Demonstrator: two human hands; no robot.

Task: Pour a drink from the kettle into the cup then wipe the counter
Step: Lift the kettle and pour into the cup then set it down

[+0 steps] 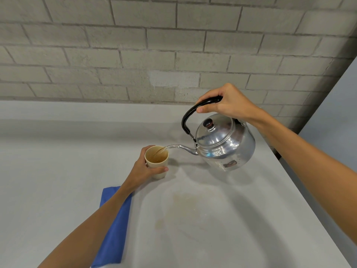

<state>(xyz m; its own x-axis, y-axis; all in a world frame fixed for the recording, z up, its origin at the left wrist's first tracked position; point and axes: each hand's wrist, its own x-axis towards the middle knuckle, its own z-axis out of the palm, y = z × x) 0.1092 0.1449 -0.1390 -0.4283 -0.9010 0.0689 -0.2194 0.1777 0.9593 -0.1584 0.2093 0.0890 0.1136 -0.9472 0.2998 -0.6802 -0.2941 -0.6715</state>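
It looked like a plain kitchen or tea corner: a grey desk (pixel 58 151) against a bare brick wall (pixel 135 45), with a metal kettle (pixel 226 144), a cup (pixel 156 161) and a blue cloth (pixel 114 229).

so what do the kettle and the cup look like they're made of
Kettle: polished metal, probably aluminium or steel, going by its mirror-like highlights; its black handle looks like glossy plastic. Cup: matte beige, maybe plastic or paper; I can't tell which.

The left hand (pixel 144 169) reaches forward from the lower left, its fingers (pixel 161 169) curled around something small, thumb toward the viewer. The right hand (pixel 226 102) is raised higher, closed in a fist-like grip, wrist bent down, with the bare forearm entering from the right.
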